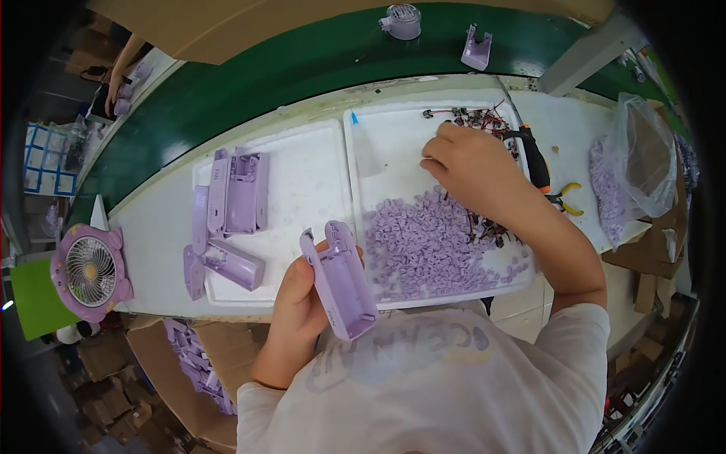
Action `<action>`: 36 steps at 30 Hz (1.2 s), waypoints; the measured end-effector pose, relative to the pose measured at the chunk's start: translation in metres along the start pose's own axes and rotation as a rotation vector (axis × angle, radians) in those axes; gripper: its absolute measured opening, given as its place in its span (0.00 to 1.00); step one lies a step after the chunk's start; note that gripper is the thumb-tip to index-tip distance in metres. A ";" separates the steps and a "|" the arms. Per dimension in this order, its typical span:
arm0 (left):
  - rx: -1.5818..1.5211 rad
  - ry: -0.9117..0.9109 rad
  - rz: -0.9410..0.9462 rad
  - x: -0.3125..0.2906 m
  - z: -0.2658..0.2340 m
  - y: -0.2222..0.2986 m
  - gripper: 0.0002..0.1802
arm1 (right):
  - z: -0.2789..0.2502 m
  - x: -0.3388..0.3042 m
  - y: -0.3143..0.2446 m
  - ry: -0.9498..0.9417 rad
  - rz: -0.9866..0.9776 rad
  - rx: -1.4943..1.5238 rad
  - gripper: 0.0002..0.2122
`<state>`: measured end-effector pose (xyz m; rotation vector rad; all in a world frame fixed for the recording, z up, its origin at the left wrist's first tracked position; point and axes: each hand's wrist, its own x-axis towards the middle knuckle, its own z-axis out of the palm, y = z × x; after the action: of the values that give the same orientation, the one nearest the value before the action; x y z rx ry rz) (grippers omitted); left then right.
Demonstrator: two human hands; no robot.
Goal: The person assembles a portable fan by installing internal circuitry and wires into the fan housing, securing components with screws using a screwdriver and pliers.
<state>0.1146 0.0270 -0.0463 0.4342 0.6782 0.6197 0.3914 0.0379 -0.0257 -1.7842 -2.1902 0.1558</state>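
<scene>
My left hand [296,299] grips a lilac plastic housing shell [346,291], its hollow side turned up, near my chest. Over the right-hand white foam tray [393,163], my right hand [467,160] has its fingers curled together; whatever they may hold is hidden. Just beyond that hand lie small wired electronic parts [484,117] with red and black leads. A heap of tiny lilac plastic pieces [431,246] covers the near half of the same tray. More wired parts [490,231] show under my right forearm.
Several lilac shells [246,200] lie on the left foam tray [302,189]. A lilac fan [89,266] stands far left. Right of the trays are an orange-and-black tool [535,159], yellow-handled pliers [569,200] and a plastic bag [635,166]. A green belt [302,83] runs behind, carrying a round lilac part [402,23].
</scene>
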 end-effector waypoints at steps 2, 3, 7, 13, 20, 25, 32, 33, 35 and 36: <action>-0.014 -0.078 0.019 0.000 0.005 0.001 0.40 | -0.010 -0.008 0.003 0.056 0.085 0.043 0.05; -0.015 -0.077 0.017 0.000 0.005 0.001 0.40 | -0.016 -0.014 0.006 0.055 0.087 0.043 0.05; 0.020 -0.132 -0.006 0.002 0.008 0.001 0.40 | -0.036 -0.047 0.033 0.278 0.331 0.141 0.06; 0.047 -0.189 0.029 0.013 0.012 0.002 0.42 | -0.051 -0.106 0.070 0.330 0.670 -0.004 0.07; -0.095 -0.220 0.025 0.014 0.012 -0.005 0.40 | -0.045 -0.136 0.068 0.210 0.857 0.035 0.07; -0.139 0.007 0.009 0.011 0.024 -0.003 0.36 | -0.040 -0.149 0.074 0.219 0.764 0.068 0.07; -0.221 -0.066 -0.055 0.012 0.019 -0.003 0.35 | -0.042 -0.139 0.080 0.260 0.659 -0.055 0.07; -0.198 -0.091 -0.051 0.012 0.018 -0.004 0.35 | -0.046 -0.130 0.077 0.227 0.663 0.012 0.08; -0.142 -0.087 -0.048 0.012 0.023 -0.006 0.34 | -0.045 -0.121 0.078 0.207 0.677 0.062 0.09; -0.087 -0.075 -0.042 0.011 0.025 -0.007 0.34 | -0.036 -0.119 0.084 0.205 0.648 0.193 0.11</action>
<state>0.1412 0.0246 -0.0370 0.3597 0.5855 0.5881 0.5021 -0.0628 -0.0352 -2.2106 -1.3488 0.2969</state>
